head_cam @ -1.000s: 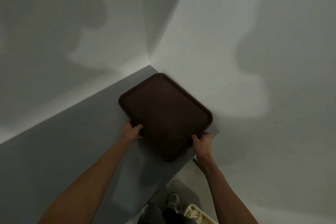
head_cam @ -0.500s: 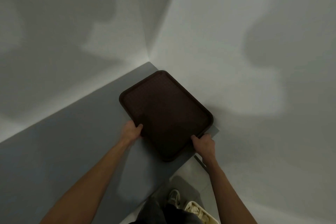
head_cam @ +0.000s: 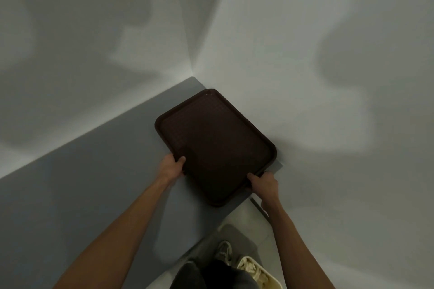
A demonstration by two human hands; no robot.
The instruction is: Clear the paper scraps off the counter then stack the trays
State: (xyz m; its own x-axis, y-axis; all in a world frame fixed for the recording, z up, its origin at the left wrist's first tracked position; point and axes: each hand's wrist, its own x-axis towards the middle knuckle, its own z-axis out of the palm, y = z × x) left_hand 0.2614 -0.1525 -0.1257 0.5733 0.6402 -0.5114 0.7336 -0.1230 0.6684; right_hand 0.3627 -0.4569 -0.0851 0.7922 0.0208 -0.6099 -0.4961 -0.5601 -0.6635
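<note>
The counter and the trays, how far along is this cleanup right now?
Done, apparently: no paper scraps show on the grey counter; a bin holding crumpled paper sits on the floor. In hand: left hand and right hand grip the dark brown plastic tray in the corner. Left: whether it tops a stack can't be told.

tray point(head_cam: 216, 145): dark brown, lying on the grey counter point(head_cam: 77, 185) in the wall corner, near corner over the edge
left hand point(head_cam: 172, 166): gripping the tray's left rim, thumb on top
right hand point(head_cam: 264, 183): gripping the near right rim
bin point(head_cam: 260, 273): on the floor below, holding pale scraps
</note>
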